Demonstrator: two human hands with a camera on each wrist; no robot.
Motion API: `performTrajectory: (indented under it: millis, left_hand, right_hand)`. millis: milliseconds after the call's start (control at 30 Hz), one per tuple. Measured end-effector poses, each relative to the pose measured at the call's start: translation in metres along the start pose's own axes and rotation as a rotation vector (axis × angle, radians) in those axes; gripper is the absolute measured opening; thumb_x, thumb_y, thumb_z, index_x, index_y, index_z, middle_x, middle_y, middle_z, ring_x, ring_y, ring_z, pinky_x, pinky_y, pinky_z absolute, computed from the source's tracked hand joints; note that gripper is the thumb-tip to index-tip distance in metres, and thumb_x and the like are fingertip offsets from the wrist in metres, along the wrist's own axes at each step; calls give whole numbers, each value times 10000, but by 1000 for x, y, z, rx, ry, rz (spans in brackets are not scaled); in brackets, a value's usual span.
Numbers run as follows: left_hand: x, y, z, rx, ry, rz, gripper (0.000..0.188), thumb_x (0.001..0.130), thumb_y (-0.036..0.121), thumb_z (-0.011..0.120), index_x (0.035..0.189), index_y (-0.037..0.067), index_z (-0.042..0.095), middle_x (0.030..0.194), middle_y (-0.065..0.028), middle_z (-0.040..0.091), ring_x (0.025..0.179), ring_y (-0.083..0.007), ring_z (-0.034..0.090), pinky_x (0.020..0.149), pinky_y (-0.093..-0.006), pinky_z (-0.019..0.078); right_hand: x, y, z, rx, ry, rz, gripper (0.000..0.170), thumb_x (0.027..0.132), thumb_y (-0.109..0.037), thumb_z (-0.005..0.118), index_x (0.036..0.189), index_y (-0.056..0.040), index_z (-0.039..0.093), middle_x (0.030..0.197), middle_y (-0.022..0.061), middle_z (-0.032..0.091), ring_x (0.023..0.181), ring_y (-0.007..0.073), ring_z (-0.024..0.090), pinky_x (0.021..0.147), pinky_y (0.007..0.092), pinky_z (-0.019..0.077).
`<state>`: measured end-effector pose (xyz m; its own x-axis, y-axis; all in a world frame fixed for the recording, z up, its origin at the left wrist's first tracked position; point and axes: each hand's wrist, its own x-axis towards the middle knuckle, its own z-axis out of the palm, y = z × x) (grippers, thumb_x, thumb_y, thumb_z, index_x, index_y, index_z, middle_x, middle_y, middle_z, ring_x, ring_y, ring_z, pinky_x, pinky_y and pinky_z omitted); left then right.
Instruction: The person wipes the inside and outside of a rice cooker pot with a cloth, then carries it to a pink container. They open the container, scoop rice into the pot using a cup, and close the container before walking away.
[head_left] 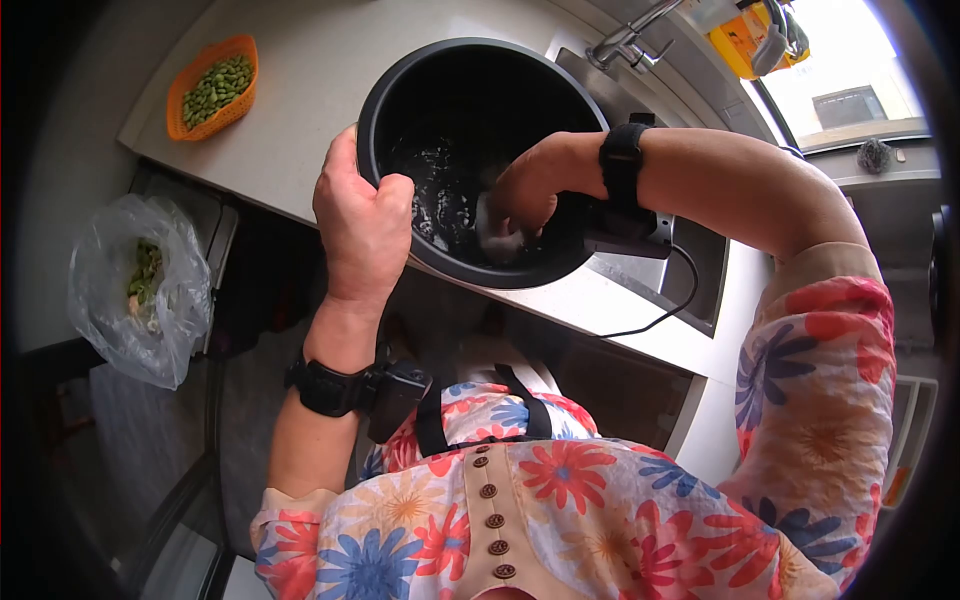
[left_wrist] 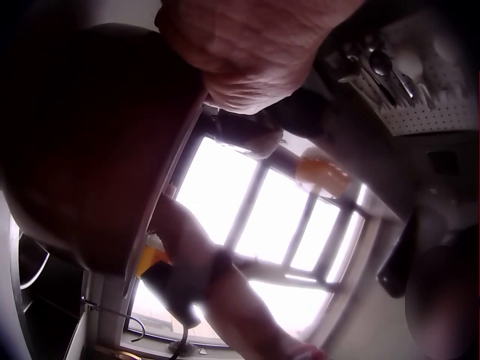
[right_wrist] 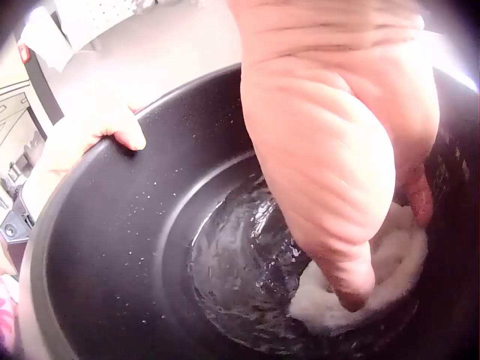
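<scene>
A deep black pot (head_left: 405, 110) is tilted over the counter's front edge, with a shallow pool of water (right_wrist: 232, 262) in its bottom. My left hand (head_left: 362, 225) grips the rim on the left side, the thumb bent over the inner edge and the other fingers hidden behind the wall. Reaching down inside, my right hand (head_left: 545, 185) holds a soft white cloth or pad (right_wrist: 322, 304) against the wet bottom. Its thumb and fingertips press into the white material. In the left wrist view, the pot's outer side (left_wrist: 90, 165) is dark and shadowed.
An orange basket (head_left: 245, 95) of green beans stands on the counter (head_left: 300, 60) at the left. Below it hangs a clear plastic bag (head_left: 95, 270) with green scraps. A faucet (head_left: 625, 45) and sink (head_left: 705, 270) lie to the right, and a cable (head_left: 670, 315) trails from the right wrist.
</scene>
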<state>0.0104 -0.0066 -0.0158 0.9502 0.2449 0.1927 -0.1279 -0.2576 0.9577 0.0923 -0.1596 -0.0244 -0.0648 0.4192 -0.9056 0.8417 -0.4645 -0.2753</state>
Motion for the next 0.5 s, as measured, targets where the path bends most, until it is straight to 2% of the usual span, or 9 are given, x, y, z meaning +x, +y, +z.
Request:
performTrajectory:
  millis: [100,133,167,233,267,333,367,433,500]
  left_hand:
    - [1,1,-2,13,-17,15,318,665,-51,460,972,-63,542,819,-146,619,726,-239,616,732,-318,484]
    - [2,0,-1,9,-17,14,318,665,-51,460,972,-63,542,819,-146,619,726,-239,616,732,-318,484]
    - [1,-1,-1,22,-18,16,329,666,-41,464,987,-65,533,832,-161,615,742,-263,613,746,-334,480]
    - [2,-3,-2,37,-19,23,341,667,-32,469,1002,-67,523,845,-177,611,758,-287,609,759,-350,477]
    - [3,-5,-3,102,-22,54,357,667,-22,472,1018,-69,513,859,-193,603,776,-311,600,772,-366,468]
    - [4,-3,-6,172,-26,86,375,666,-12,475,1035,-70,502,872,-208,595,793,-335,590,784,-382,460]
    - [6,1,-7,198,-63,44,379,666,-6,475,1038,-71,496,878,-214,588,799,-343,583,788,-389,454]
    - [6,3,-7,226,-103,-6,383,665,1,475,1041,-71,490,884,-221,581,805,-352,576,791,-396,448]
    - [8,1,-7,251,-107,21,352,661,-5,473,1006,-66,503,850,-206,580,769,-339,570,775,-385,450]
  right_hand:
    - [-2,-20,-6,179,96,-101,506,776,-163,633,1260,-113,493,1166,133,574,1115,281,517,932,388,400]
    - [8,-19,-3,270,208,-180,487,759,-156,636,1224,-85,512,1150,162,570,1113,303,514,933,399,394]
    - [9,-23,-9,271,207,-180,487,759,-156,636,1224,-85,512,1150,162,570,1113,303,514,933,399,394]
    - [10,-35,-28,123,364,-42,438,760,-198,625,1165,-55,537,1145,171,565,1114,309,513,942,404,386]
    - [17,-34,-33,120,371,-42,438,760,-198,625,1165,-55,537,1145,171,565,1114,309,513,942,404,386]
    - [35,-21,-43,-14,826,49,407,772,-247,600,1120,-41,550,1173,157,549,1145,301,496,965,410,372]
    - [19,-24,-59,-49,666,164,426,800,-288,572,1146,-42,541,1231,137,519,1201,285,454,1007,413,344]
    - [18,-4,-64,78,699,260,432,813,-290,565,1160,-34,534,1240,149,511,1209,284,446,1003,410,358]
    - [9,15,-55,-10,700,289,439,810,-276,579,1169,-27,533,1248,163,504,1190,284,467,978,393,388]
